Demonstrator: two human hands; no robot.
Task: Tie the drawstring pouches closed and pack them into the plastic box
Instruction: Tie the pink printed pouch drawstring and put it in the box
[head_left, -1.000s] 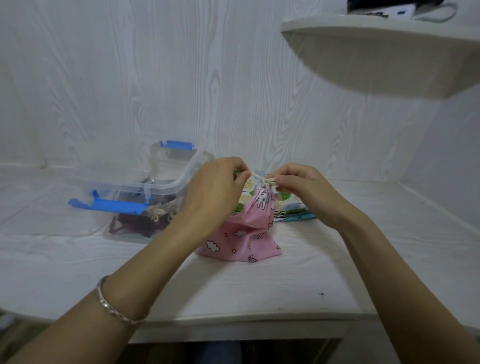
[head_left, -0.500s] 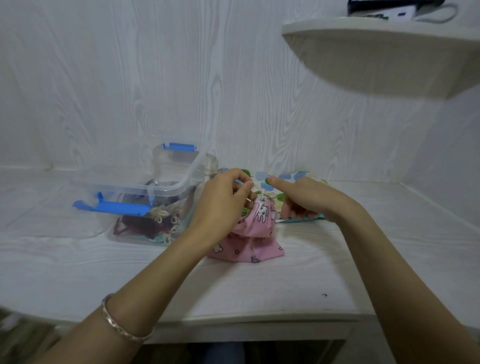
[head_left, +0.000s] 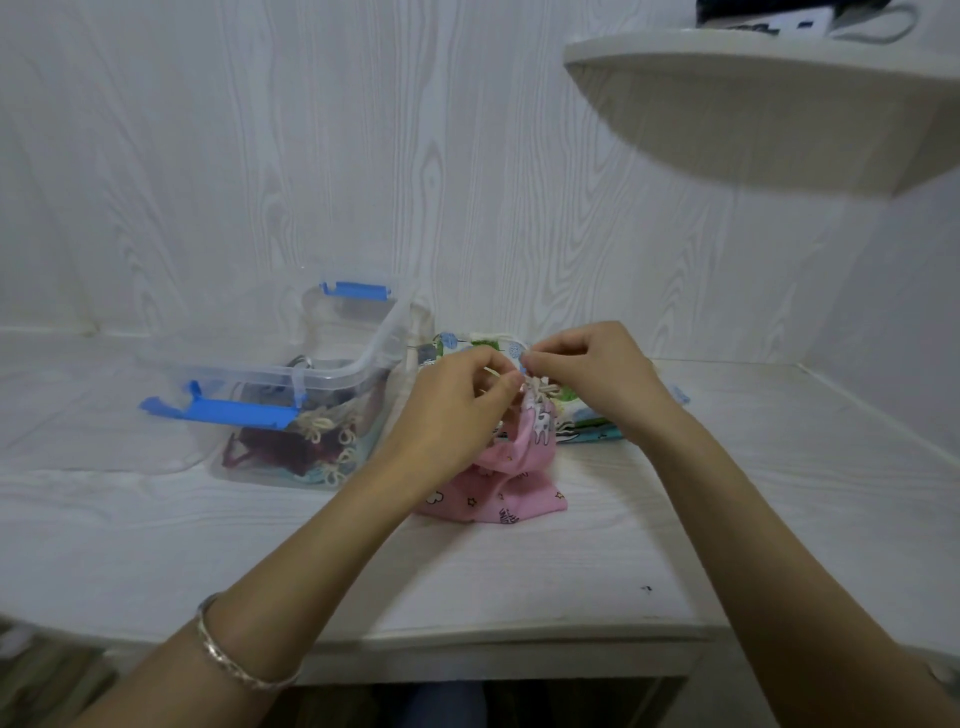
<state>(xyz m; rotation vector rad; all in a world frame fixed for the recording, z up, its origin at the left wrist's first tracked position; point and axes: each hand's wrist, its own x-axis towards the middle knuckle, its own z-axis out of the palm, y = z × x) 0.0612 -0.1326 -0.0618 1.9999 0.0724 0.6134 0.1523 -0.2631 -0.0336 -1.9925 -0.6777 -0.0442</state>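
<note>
Head view: left hand (head_left: 457, 410) & right hand (head_left: 587, 374) pinch the cord of the pink pouch (head_left: 498, 483), frame center — knot unfinished; plastic box (head_left: 332, 374) center-left holds tied pouches, more w/o ties behind.

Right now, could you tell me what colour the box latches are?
Blue latches, clearest in the head view.

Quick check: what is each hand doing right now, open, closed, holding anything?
Left hand: closed, pinching the cord of the pink pouch.
Right hand: closed, pinching the same cord at the pouch's neck.
</note>
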